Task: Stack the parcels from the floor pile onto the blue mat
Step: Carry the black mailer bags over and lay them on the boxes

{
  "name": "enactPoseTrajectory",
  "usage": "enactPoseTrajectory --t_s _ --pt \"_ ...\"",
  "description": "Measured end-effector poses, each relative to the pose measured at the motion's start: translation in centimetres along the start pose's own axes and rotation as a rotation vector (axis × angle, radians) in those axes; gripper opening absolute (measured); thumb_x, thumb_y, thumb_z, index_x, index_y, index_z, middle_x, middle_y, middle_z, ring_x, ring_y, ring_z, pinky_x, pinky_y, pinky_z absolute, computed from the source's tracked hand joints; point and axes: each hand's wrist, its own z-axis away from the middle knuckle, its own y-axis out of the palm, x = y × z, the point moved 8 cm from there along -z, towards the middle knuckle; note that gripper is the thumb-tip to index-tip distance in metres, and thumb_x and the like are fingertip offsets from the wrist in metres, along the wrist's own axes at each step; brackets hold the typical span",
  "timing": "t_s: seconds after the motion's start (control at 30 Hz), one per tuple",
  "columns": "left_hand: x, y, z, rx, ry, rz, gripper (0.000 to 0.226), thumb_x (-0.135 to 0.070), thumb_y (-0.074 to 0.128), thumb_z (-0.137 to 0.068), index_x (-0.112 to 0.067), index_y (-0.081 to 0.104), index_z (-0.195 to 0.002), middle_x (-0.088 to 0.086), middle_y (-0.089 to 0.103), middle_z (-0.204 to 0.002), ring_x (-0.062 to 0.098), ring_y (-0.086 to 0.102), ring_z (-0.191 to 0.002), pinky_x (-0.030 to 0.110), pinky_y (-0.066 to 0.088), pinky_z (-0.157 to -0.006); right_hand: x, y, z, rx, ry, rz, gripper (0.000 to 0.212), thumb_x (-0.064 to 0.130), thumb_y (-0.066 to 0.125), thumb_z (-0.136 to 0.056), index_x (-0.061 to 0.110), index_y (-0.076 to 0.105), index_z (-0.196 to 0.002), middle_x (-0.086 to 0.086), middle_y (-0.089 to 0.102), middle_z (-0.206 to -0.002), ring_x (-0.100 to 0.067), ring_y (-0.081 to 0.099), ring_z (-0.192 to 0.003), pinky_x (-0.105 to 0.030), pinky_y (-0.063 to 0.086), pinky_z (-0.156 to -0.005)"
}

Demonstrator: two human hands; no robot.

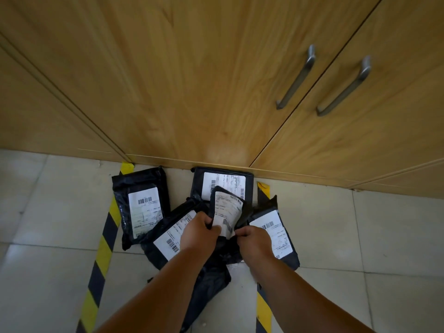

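Several black plastic parcels with white shipping labels lie in a pile on the tiled floor in front of a wooden cabinet. A small black parcel (227, 210) is lifted above the pile. My left hand (200, 233) grips its lower left edge and my right hand (252, 242) pinches its lower right corner. Other parcels lie around: one at the left (141, 207), one under my left hand (171, 239), one at the back by the cabinet (223, 182), one at the right (276, 234). No blue mat is in view.
Two strips of yellow-and-black tape (105, 248) (263, 311) run along the floor on either side of the pile. The wooden cabinet (216, 92) stands directly behind, with two metal handles (296, 78) at the upper right. Grey tiles (360, 236) extend left and right.
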Motion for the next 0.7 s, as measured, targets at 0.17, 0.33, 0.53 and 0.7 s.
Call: enactPoseTrajectory --t_s 0.17,0.33,0.53,0.7 --pt "-1.4 -3.9 5.2 0.036 -0.057 0.090 0.053 -0.015 0.067 -0.083 -0.012 0.043 -0.130 0.007 0.053 -0.124 0.019 0.055 -0.101 0.018 0.044 -0.065 2.3 -1.4 5.6 0.017 0.008 -0.005 0.026 -0.002 0.049 -0.086 0.013 0.068 -0.095 -0.008 0.065 -0.107 -0.025 0.061 -0.103 -0.035 0.052 -0.091" --pt "-3.2 -9.3 10.1 0.090 -0.099 0.117 0.060 -0.013 0.072 -0.075 -0.010 0.044 -0.129 0.009 0.060 -0.115 0.024 0.058 -0.101 0.031 0.049 -0.077 5.4 -3.6 12.4 0.024 0.015 -0.164 0.024 -0.005 0.049 -0.086 0.011 0.065 -0.083 -0.006 0.064 -0.093 -0.021 0.060 -0.090 -0.028 0.052 -0.075" --pt "-5.6 -17.3 17.6 0.065 -0.137 0.216 0.055 -0.008 0.071 -0.075 -0.006 0.044 -0.123 0.006 0.054 -0.098 0.022 0.053 -0.087 0.028 0.042 -0.064 10.0 -7.0 21.3 0.004 0.029 -0.297 0.032 -0.001 0.044 -0.090 0.020 0.059 -0.070 -0.007 0.060 -0.083 -0.020 0.053 -0.077 -0.026 0.042 -0.064" --pt "-7.0 -23.1 23.9 0.084 -0.115 0.316 0.069 -0.001 0.069 -0.071 -0.008 0.039 -0.132 0.013 0.060 -0.116 0.030 0.059 -0.102 0.042 0.051 -0.086 15.3 -10.5 28.7 -0.014 -0.004 -0.226 0.022 0.032 0.043 -0.098 0.015 0.056 -0.098 -0.008 0.057 -0.099 -0.023 0.054 -0.093 -0.031 0.045 -0.082"
